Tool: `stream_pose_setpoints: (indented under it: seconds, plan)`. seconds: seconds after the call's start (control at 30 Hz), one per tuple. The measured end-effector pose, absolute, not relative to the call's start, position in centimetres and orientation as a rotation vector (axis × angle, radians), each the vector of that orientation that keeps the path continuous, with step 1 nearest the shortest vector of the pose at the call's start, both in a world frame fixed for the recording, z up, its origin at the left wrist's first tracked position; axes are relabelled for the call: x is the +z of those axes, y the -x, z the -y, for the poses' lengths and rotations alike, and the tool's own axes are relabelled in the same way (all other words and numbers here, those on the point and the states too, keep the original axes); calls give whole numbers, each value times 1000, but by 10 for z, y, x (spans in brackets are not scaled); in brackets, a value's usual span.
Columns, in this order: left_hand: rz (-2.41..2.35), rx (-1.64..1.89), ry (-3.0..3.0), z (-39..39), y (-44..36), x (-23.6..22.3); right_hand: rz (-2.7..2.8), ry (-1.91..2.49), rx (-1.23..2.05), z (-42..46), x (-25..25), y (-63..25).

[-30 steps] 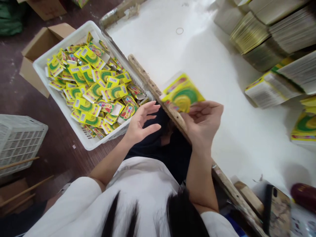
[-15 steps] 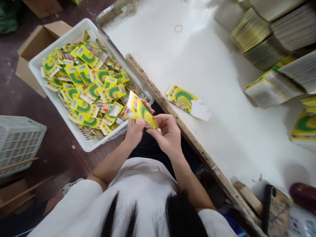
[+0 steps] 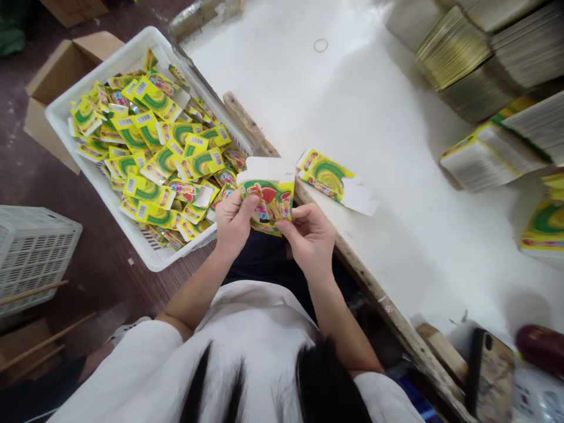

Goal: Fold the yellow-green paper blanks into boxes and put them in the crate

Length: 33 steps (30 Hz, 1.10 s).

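Note:
Between my two hands is a small yellow-green printed carton (image 3: 271, 197), its white flaps upright along the far edge and its colourful front towards me. My left hand (image 3: 235, 220) pinches its left side, thumb across the front. At the lower right corner, my right hand (image 3: 311, 235) grips it between thumb and fingers. To the left, a white plastic basket (image 3: 165, 258) holds many similar yellow cartons (image 3: 150, 191). Another flat carton (image 3: 326, 175) with a white flap lies on the white table (image 3: 388, 247), to the right of my hands.
Bundled stacks of flat cartons (image 3: 484, 153) stand at the table's right. A phone (image 3: 491, 376) and a wooden block (image 3: 443, 352) lie at lower right. A worn wooden strip (image 3: 365, 282) edges the table. An open cardboard box (image 3: 57, 88) and a white crate (image 3: 35, 258) are at left.
The carton in my hands has turned from a tilted, edge-on pose to face me, its white flaps now showing at the top. My right hand has shifted slightly right.

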<state>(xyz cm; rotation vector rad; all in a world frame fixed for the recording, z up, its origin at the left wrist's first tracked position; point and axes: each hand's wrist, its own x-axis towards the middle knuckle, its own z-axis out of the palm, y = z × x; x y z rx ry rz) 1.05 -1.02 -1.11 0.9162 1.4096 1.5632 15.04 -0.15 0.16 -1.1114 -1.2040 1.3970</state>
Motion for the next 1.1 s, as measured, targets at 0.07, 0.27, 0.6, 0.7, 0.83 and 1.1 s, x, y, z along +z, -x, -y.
stream_pose_setpoints:
  seconds: [0.07, 0.27, 0.6, 0.7, 0.83, 1.1]
  plan:
    - [-1435, 1549, -941, 12, -12, -12, 1233, 1125, 1352, 1, 3, -153]
    - [-1761, 1705, -1474, 25, 2, 46, 1622, 1190, 723, -4, 16, -175]
    - [-1661, 829, -2040, 28, 8, 38, 1752, 1106, 483, 5, 33, -174]
    - [-1665, 942, -2077, 29, 0, 25, 1438, 1164, 815, 8, 28, -169]
    - [-1508, 1034, -2192, 28, -5, 24, 1490, 946, 1510, 5, 24, -168]
    - [-1403, 998, -2220, 24, -5, 16, 1241, 952, 1790, -2, 10, -166]
